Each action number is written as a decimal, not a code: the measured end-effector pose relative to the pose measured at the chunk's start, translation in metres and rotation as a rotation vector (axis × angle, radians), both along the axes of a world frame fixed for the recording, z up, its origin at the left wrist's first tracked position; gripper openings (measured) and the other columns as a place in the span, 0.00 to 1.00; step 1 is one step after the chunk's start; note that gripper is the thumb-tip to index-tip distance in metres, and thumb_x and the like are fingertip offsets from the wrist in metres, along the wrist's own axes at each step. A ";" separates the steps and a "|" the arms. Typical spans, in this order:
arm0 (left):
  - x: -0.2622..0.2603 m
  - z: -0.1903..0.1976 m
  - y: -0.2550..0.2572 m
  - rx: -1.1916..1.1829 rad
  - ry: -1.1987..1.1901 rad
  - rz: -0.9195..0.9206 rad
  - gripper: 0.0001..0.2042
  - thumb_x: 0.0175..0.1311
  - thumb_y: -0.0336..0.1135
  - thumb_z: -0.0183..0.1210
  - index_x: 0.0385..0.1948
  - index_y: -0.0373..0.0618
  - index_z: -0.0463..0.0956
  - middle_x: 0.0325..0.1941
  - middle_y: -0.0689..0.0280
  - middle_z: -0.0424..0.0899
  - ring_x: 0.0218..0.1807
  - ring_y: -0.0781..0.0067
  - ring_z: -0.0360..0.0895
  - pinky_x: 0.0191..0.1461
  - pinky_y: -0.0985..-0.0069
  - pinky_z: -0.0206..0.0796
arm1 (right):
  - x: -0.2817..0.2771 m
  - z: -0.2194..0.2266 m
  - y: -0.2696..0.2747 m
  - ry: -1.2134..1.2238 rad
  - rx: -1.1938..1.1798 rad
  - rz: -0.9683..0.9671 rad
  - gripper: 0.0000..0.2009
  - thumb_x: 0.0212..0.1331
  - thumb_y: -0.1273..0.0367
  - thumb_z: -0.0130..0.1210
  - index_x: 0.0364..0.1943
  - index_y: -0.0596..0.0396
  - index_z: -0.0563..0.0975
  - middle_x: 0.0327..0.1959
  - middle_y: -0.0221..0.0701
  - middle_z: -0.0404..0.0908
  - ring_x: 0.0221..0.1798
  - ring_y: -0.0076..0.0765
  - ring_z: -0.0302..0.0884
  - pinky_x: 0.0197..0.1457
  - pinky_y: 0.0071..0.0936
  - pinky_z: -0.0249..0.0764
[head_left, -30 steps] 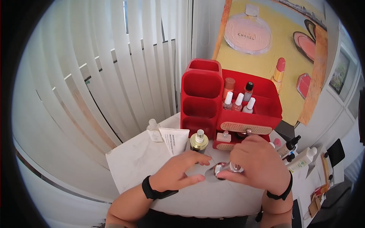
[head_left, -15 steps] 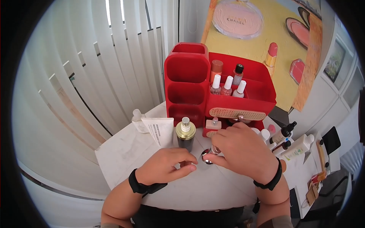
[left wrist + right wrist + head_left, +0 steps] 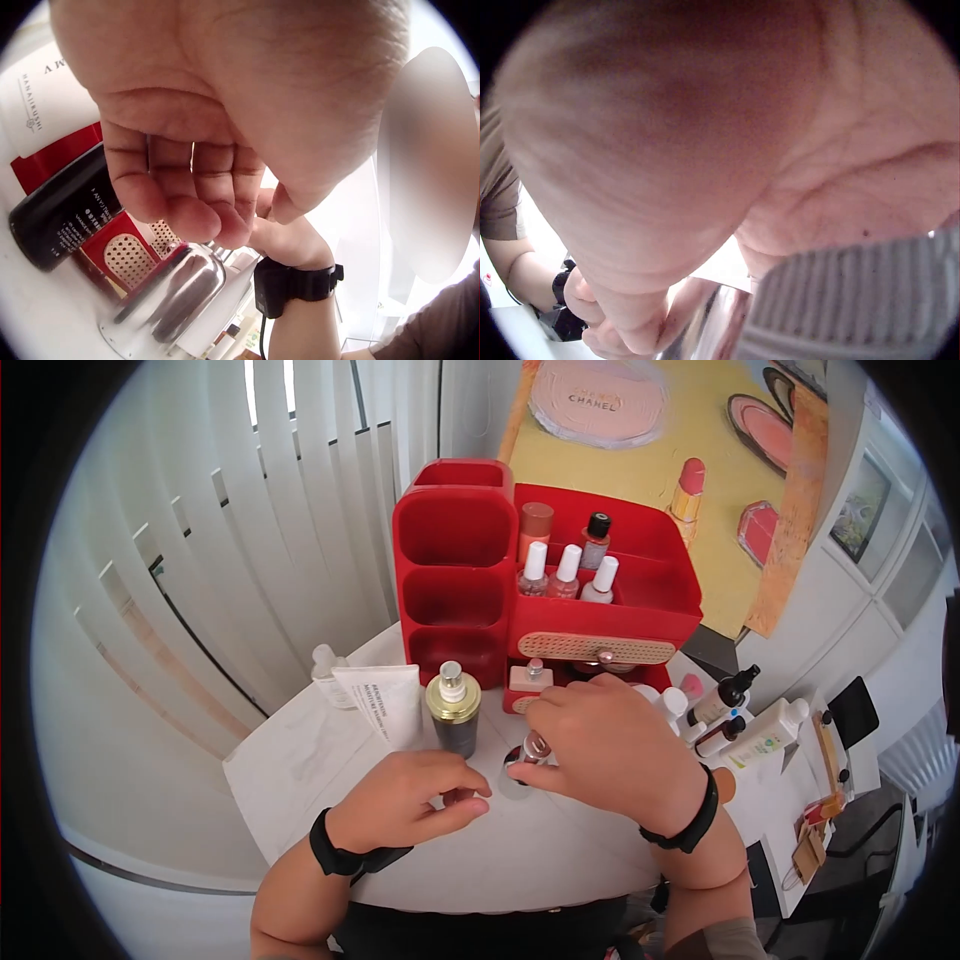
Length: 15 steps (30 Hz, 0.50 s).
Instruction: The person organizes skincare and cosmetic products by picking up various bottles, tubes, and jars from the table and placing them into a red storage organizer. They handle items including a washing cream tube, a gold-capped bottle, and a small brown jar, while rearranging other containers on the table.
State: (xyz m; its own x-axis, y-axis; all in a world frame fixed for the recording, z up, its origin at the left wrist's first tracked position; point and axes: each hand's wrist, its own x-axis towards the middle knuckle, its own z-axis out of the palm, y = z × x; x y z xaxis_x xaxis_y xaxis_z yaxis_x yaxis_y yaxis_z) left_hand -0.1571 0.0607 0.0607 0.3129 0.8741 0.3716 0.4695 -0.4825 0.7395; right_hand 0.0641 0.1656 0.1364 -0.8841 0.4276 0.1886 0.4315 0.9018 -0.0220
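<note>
My right hand (image 3: 615,760) reaches over a shiny silver bottle (image 3: 535,748), gripping its upper part between thumb and fingers. Its mirror-like body (image 3: 180,300) stands close to the tabletop in the left wrist view. My left hand (image 3: 405,800) hovers left of it, fingers loosely curled and holding nothing. Behind the left hand stands a dark bottle with a gold collar and silver top (image 3: 453,710). The right wrist view is mostly palm, with a ribbed grey surface (image 3: 855,300) at lower right and a strip of the silver bottle beside it.
A red organizer (image 3: 455,580) at the back holds several nail polish bottles (image 3: 566,575). In its low drawer sits a small pink bottle (image 3: 531,678). A white tube (image 3: 385,700) leans at left against a clear bottle (image 3: 325,670). Several bottles (image 3: 725,700) crowd the right side.
The silver bottle has gone from tilted to more upright in the right hand. The left hand's fingers have curled in from a wider spread. The head view has shifted to the right.
</note>
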 end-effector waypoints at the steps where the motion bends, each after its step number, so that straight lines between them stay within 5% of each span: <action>1: -0.001 0.001 0.000 0.007 -0.002 -0.011 0.05 0.66 0.34 0.64 0.36 0.44 0.81 0.29 0.65 0.81 0.29 0.65 0.79 0.31 0.71 0.70 | 0.001 0.000 0.000 -0.002 0.007 -0.011 0.21 0.54 0.54 0.68 0.44 0.56 0.82 0.36 0.32 0.85 0.42 0.37 0.83 0.51 0.35 0.73; 4: -0.004 0.004 -0.001 -0.070 0.081 -0.034 0.04 0.64 0.30 0.65 0.36 0.42 0.82 0.30 0.63 0.83 0.30 0.64 0.81 0.35 0.72 0.71 | 0.003 -0.001 -0.001 -0.006 -0.010 -0.021 0.22 0.54 0.53 0.68 0.45 0.56 0.81 0.38 0.32 0.85 0.43 0.38 0.83 0.51 0.35 0.74; 7: -0.001 0.003 -0.002 -0.067 0.102 -0.042 0.04 0.64 0.30 0.65 0.35 0.42 0.83 0.29 0.63 0.84 0.29 0.65 0.81 0.34 0.73 0.71 | 0.008 0.002 -0.003 0.158 0.040 0.036 0.19 0.52 0.54 0.69 0.33 0.55 0.78 0.31 0.34 0.81 0.39 0.39 0.82 0.44 0.33 0.72; 10: 0.002 0.004 -0.006 -0.092 0.083 -0.002 0.04 0.64 0.30 0.65 0.36 0.41 0.83 0.30 0.63 0.86 0.29 0.65 0.82 0.34 0.74 0.71 | 0.012 0.020 -0.010 0.201 0.097 0.022 0.21 0.56 0.54 0.68 0.44 0.55 0.80 0.38 0.31 0.83 0.42 0.39 0.83 0.50 0.37 0.74; 15: 0.003 -0.002 -0.008 0.039 0.048 0.016 0.06 0.65 0.35 0.67 0.34 0.43 0.84 0.27 0.62 0.85 0.27 0.61 0.81 0.32 0.71 0.72 | 0.033 0.047 -0.025 0.526 0.256 0.377 0.12 0.54 0.68 0.67 0.42 0.52 0.82 0.35 0.28 0.82 0.37 0.35 0.81 0.45 0.35 0.74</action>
